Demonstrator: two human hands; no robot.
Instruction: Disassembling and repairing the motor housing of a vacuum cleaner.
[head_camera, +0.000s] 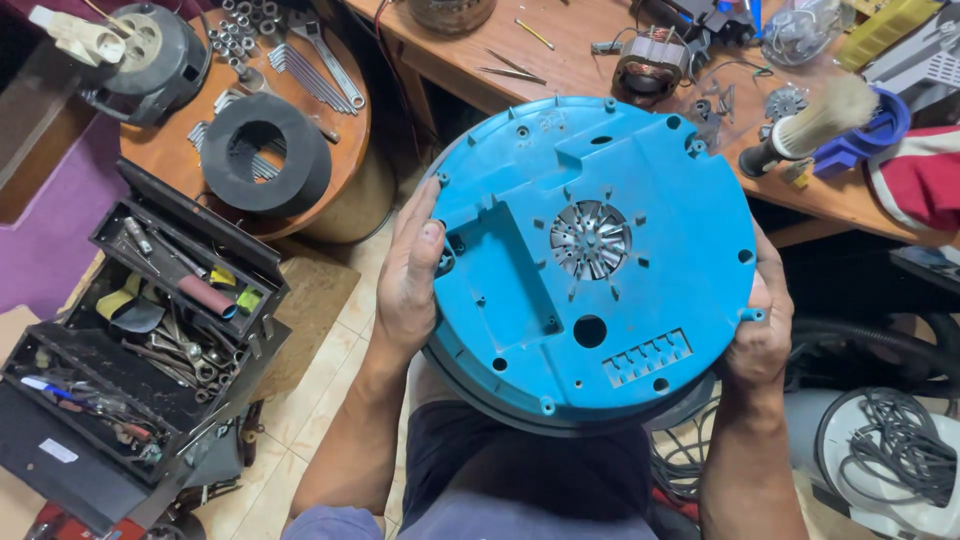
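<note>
Blue round plastic motor housing (595, 260) held up for inspection, metal fan (590, 239) at centre.
Gripped at opposite rims by left hand (408, 283) and right hand (760, 335); open black toolbox (150, 340) left of housing.

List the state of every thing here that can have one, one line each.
Blue round housing: held up flat between both hands, metal fan wheel exposed at centre.
Left hand: gripping the housing's left rim.
Right hand: gripping its right rim.
Black toolbox: open, trays spread out, full of tools.
Brush: lying on the wooden bench.
</note>
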